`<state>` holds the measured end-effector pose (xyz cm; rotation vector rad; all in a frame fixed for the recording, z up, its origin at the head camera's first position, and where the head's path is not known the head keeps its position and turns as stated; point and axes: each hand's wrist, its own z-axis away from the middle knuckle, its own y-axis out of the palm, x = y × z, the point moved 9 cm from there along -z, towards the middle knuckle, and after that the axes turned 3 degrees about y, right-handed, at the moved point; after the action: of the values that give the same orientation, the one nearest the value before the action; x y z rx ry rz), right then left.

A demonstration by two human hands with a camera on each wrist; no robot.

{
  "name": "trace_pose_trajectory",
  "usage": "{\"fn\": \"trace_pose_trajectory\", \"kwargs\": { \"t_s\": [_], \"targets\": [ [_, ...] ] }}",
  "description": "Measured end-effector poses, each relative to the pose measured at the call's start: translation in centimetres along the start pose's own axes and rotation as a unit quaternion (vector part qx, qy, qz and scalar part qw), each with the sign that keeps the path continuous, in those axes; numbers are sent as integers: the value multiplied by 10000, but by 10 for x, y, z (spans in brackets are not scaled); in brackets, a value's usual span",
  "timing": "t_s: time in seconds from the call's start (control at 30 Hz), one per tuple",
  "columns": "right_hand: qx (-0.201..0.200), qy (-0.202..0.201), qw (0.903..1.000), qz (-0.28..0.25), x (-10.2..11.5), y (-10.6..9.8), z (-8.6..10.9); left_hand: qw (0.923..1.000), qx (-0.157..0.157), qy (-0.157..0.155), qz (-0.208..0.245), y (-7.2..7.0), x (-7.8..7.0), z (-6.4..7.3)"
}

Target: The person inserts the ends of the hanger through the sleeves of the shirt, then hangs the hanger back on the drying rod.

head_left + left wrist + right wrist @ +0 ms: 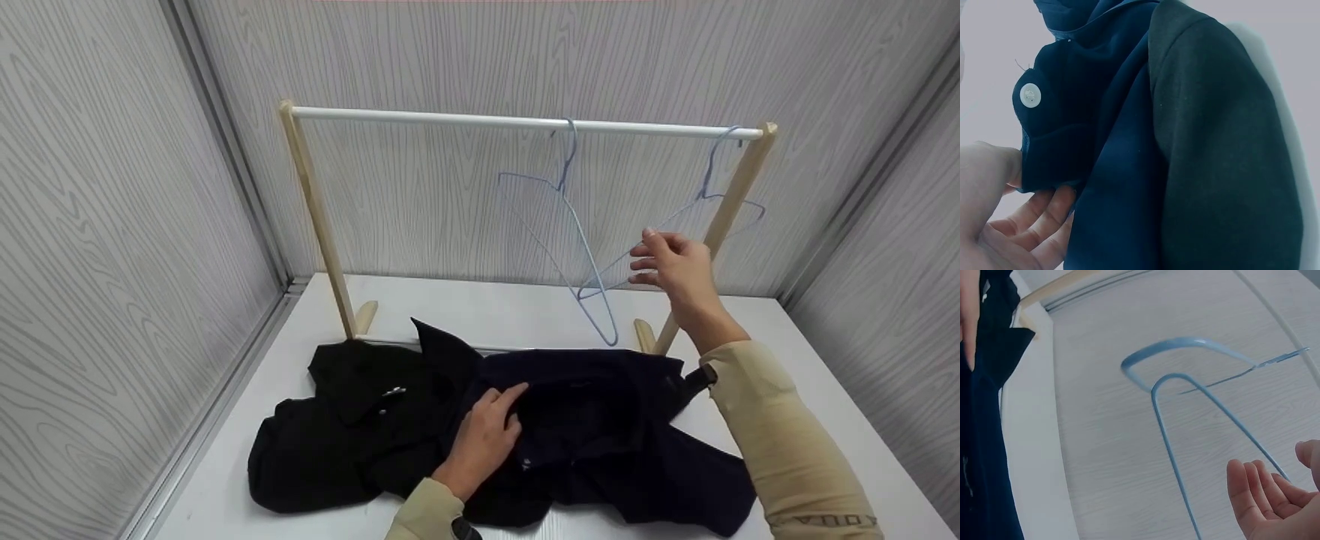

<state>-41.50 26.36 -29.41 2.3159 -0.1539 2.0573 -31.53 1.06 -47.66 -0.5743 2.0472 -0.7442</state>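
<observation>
Pinching navy garment (pixel 607 439) with left fingers (pixel 512 394), on desk (pixel 814 390) toward right edge.
Holding right fingers (pixel 1239 486) parted from thumb beside rightmost hanger (pixel 705 182); may snag if pulled, seemingly overlapping second hanger (pixel 565 172).

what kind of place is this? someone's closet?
Looks more like a small booth set up for handling clothes, though I can't be sure: wood-grain panel walls on three sides, a white table between them, and a clothes rack standing on it.
</observation>
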Motion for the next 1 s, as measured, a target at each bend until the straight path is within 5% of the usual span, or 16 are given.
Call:
{"fn": "trace_pose_trajectory", "kwargs": {
  "t_s": [0.3,0.63,0.8,1.0],
  "targets": [
    [515,622,9898,-1170,4,15,4,10000,4,-7,-55,1,0,-1],
    [930,599,9706,-2138,13,21,9,9999,90,-73,-56,3,0,-1],
    [1048,595,9674,-2228,19,18,11,10000,30,-52,-45,3,0,0],
    [1131,517,9758,-1798,23,10,13,9999,-91,-28,-115,3,0,1]
  ]
}}
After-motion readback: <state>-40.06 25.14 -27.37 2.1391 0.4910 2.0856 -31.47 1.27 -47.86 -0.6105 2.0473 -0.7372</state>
